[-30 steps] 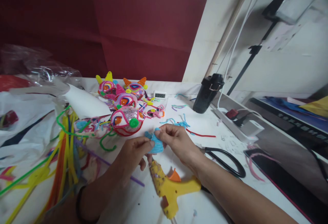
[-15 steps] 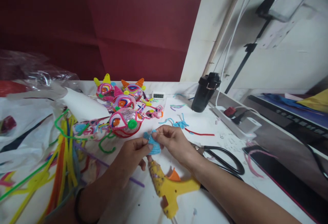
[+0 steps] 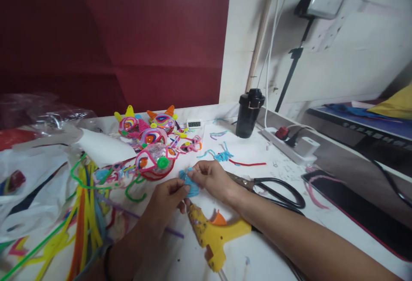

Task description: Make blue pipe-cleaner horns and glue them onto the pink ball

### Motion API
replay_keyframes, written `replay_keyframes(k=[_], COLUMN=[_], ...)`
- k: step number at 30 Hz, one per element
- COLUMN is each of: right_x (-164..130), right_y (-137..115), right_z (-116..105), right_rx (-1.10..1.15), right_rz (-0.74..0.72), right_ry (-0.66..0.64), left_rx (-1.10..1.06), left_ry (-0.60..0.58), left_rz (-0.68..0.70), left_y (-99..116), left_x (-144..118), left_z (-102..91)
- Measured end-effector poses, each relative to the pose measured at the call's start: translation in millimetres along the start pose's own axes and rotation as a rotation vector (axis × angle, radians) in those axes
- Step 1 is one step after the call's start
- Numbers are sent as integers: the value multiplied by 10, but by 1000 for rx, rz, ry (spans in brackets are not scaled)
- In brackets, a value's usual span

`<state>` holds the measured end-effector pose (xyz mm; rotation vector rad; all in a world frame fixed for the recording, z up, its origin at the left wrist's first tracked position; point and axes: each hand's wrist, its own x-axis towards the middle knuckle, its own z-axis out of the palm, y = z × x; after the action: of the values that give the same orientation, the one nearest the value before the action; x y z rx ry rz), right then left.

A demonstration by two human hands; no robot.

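- Both my hands meet over the table, just in front of the glue gun.
- Left hand pinches the near edge of the blue piece between thumb and fingers; it looks like the steadying grip.
- Right hand pinches the far top edge of the same piece with narrow fingertips, so the piece is stretched between the two hands, clear of the tabletop.
- The blue piece looks like coiled fuzzy wire; I cannot tell its exact form, since the fingers cover part of it.
- Glue gun lies on its side just below the hands, nozzle toward them. My read: parked close for quick reach.
- Scissors lie beside the right forearm, blades toward the hands, within reach.
- Finished figures cluster beyond the hands, well clear of the working spot.
- Loose wire stems lie in a long bundle left of the left arm, stock kept to the side.
- Black bottle stands upright near the wall, with a power strip to its right.
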<state>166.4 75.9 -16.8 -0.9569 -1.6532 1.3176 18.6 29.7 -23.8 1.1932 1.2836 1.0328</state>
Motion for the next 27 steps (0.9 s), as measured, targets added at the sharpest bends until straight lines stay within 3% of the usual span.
replay_keyframes(k=[8, 18, 27], right_x=[36, 54, 1], right_y=[97, -59, -79], right_z=[32, -54, -79], right_rx=[-14, 143, 106], right_rz=[-10, 69, 105], right_ry=[1, -114, -214], left_rx=[-52, 63, 163], left_ry=[81, 209, 199], left_rz=[9, 101, 158], left_y=[130, 24, -6], left_x=[-62, -6, 11], left_z=[20, -50, -58])
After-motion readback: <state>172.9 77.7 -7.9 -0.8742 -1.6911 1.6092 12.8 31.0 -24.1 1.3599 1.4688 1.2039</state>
